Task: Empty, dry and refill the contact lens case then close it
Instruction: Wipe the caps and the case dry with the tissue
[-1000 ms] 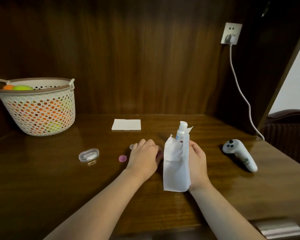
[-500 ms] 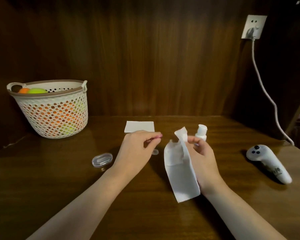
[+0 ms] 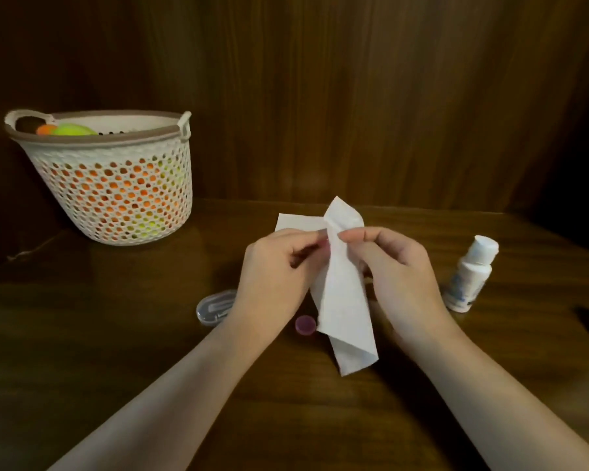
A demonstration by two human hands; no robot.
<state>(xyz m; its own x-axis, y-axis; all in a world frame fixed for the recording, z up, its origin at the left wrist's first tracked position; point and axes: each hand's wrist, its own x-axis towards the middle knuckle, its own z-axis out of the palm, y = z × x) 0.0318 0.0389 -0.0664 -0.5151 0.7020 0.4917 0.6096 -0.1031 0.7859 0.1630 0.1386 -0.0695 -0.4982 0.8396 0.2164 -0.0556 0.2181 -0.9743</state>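
Here both hands (image 3: 279, 273) (image 3: 398, 270) pinch the hanging tissue (image 3: 345, 300), each grip closed

White tissue strip (image 3: 345, 300) hanging upright, purple cap (image 3: 305, 324) flat on table beside it, case body seemingly hidden

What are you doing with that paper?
A person holds a strip of white tissue up over the wooden table, the right hand pinching it near the top and the left hand pinching something small against it, too hidden to name. A purple cap lies below, a small white bottle stands at the right.
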